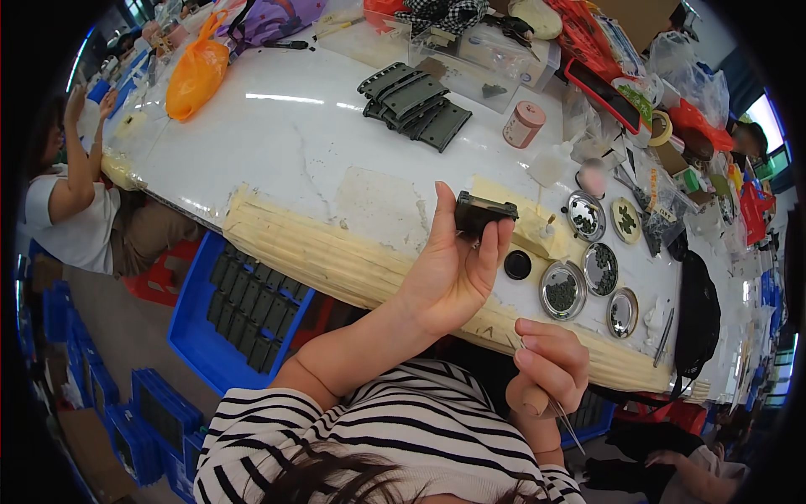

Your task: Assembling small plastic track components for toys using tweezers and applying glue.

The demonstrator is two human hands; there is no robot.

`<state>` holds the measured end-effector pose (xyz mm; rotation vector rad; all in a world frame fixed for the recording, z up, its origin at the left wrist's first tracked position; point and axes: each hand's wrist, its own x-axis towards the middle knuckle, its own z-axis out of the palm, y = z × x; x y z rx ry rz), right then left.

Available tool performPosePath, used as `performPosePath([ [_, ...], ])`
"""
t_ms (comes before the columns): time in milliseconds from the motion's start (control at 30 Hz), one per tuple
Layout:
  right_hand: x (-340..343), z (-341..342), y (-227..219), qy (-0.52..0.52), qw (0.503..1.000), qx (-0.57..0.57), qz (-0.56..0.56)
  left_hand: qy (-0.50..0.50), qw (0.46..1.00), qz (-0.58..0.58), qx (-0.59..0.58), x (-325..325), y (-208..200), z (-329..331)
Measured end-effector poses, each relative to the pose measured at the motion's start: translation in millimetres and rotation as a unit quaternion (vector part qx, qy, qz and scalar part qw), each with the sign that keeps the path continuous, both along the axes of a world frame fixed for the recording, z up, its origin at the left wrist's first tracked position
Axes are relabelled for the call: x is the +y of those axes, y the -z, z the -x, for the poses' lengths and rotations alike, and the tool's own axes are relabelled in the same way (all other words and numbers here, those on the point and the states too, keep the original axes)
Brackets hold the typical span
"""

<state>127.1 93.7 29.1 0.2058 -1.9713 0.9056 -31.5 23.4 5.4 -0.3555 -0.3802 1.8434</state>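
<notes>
My left hand (449,281) is raised over the table edge, its fingers closed on a dark green plastic housing (480,217). Between the fingers of my right hand (552,366), lower and nearer my body, is a pair of metal tweezers (571,430). Just right of the housing lies a round black cap (517,265). Several small round dishes stand beyond it, among them a metal dish of dark green bits (563,309) and a second dish of green bits (601,270). Farther back is a pile of flat dark green housings (420,102).
Yellowish padding (311,252) lines the table's near edge. A blue crate (191,340) filled with green housings sits below it at left. A pink jar (524,124), a red-cased phone (603,97) and a black bag (698,315) lie to the right. Another person (71,202) sits at left.
</notes>
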Motion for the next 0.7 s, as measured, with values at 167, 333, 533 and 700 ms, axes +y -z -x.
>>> performPosePath([
  [167,-0.2,0.9,0.1,-0.002,1.000,0.002,-0.002,-0.003,1.000,-0.002,0.002,-0.5,0.1,0.0],
  [333,-4.0,5.6,-2.9,0.035,0.999,0.003,-0.013,-0.005,1.000,0.006,0.007,-0.1,-0.5,0.1],
  [533,1.0,2.2,0.1,-0.003,1.000,0.001,-0.008,-0.012,1.000,0.015,0.016,0.2,-0.8,-0.1],
  [700,-2.3,4.7,-0.4,0.030,0.999,-0.001,-0.012,-0.009,1.000,0.009,0.017,0.5,-0.6,0.0],
])
